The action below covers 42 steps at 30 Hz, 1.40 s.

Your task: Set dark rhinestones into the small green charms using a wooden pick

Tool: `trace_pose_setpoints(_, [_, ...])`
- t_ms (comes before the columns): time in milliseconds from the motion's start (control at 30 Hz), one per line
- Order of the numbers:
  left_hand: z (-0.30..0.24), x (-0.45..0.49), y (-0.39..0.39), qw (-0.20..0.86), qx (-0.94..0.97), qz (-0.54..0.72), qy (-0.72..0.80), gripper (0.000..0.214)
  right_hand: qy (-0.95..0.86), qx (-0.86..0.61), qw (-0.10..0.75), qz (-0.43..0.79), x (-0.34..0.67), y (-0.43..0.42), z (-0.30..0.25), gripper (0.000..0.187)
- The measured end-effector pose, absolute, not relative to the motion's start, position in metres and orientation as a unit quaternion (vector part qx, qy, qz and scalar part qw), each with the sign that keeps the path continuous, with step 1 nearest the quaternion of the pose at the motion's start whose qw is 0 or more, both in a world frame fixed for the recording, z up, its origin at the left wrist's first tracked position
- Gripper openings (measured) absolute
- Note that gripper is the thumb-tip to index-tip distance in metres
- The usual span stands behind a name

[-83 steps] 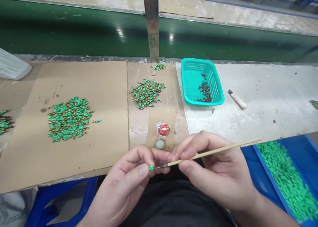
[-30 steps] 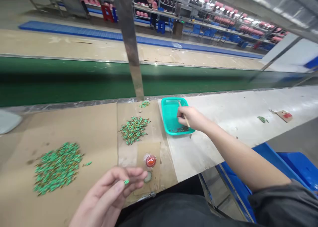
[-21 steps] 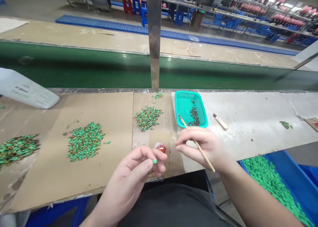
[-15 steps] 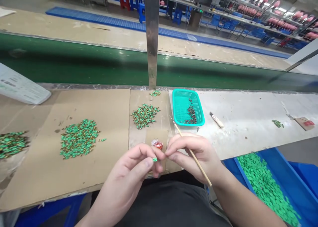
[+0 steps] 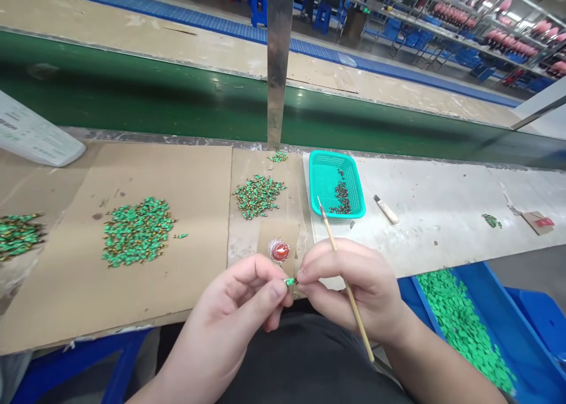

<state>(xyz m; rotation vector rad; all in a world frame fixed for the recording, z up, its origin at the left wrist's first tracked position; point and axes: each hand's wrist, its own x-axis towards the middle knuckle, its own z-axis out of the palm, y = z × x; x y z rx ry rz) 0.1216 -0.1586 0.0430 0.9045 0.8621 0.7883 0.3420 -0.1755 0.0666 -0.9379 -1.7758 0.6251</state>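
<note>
A small green piece point(image 5: 289, 282) is pinched between the thumb and fingers of my left hand point(image 5: 247, 301). My right hand point(image 5: 354, 283) is closed around a thin paintbrush point(image 5: 351, 298), its bristles pointing up and away from me. The thumb and index fingertip of that same hand pinch a tiny dark part point(image 5: 296, 281) against the end of the green piece. Just beyond my fingers sits a small round cap point(image 5: 280, 250) with red liquid in it. Further off, a teal basket point(image 5: 315, 183) holds many tiny dark parts.
Piles of green-and-gold pieces lie on the cardboard point(image 5: 198, 174), including a large pile point(image 5: 138, 232) and a smaller pile point(image 5: 259, 196). A flat brush point(image 5: 386, 209) rests right of the basket. A metal post point(image 5: 278, 68) rises at the table's back; a blue bin point(image 5: 495, 309) of green pieces stands lower right.
My hands have come together, so the green piece now meets the dark part at my right fingertips. The paintbrush has tilted more upright, and the view has shifted slightly.
</note>
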Motion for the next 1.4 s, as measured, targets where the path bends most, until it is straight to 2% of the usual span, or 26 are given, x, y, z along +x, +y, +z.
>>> trace_pose_setpoints(433, [0.046,0.124,-0.161,0.697,0.458,0.361,0.418,0.037,-0.75,-0.378,0.478,0.255,0.344,-0.179,0.069,0.021])
trace_pose_setpoints(667, [0.055,0.122,-0.161,0.639,0.515,0.354,0.448,0.026,-0.82,-0.38,0.382,0.194,0.351,-0.183,0.078,0.018])
trace_pose_setpoints(867, [0.057,0.125,-0.162,0.621,0.543,0.35,0.444,0.025,-0.861,-0.381,0.312,0.13,0.352,-0.18,0.08,0.027])
trace_pose_setpoints(967, [0.053,0.125,-0.161,0.626,0.534,0.349,0.449,0.026,-0.852,-0.38,0.331,0.144,0.351,-0.179,0.075,0.024])
trace_pose_setpoints(1167, [0.052,0.123,-0.16,0.703,0.452,0.37,0.406,0.038,-0.761,-0.375,0.468,0.248,0.345,-0.176,0.067,0.013])
trace_pose_setpoints(1400, [0.055,0.122,-0.161,0.736,0.423,0.369,0.378,0.042,-0.733,-0.385,0.485,0.282,0.342,-0.176,0.068,0.012])
